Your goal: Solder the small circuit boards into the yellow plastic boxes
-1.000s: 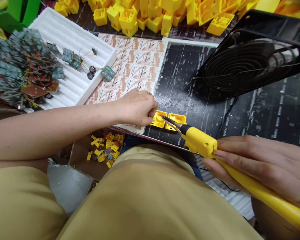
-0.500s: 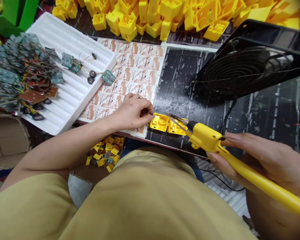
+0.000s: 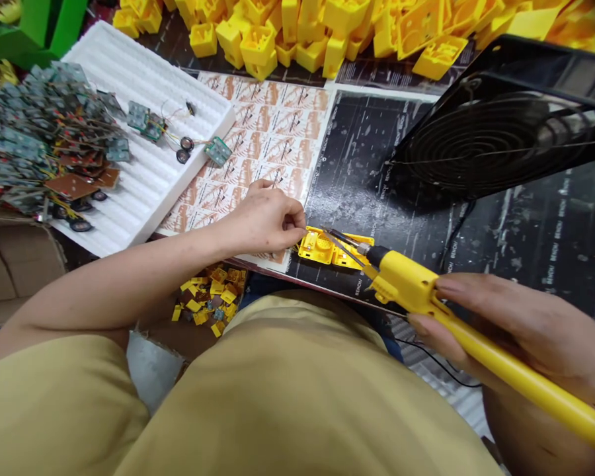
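Note:
My left hand [image 3: 265,221] is pinched at the left edge of a small yellow plastic housing [image 3: 318,246] that lies open on the black mat near the table's front edge. What the fingertips pinch is too small to name. My right hand [image 3: 520,330] grips a yellow soldering iron [image 3: 426,294] by its handle. Its metal tip [image 3: 340,241] rests over the housing, pointing left.
A black fan [image 3: 486,135] leans at the right. A white foam tray [image 3: 149,132] with several circuit boards [image 3: 44,139] sits at the left. Yellow housings [image 3: 327,26] are heaped along the back. Small yellow parts [image 3: 211,301] fill a box below the table edge. A cardboard box [image 3: 14,264] stands lower left.
The soldering iron's tip has slid a little left over the yellow housing. My left hand has stayed pinched at the housing's left edge.

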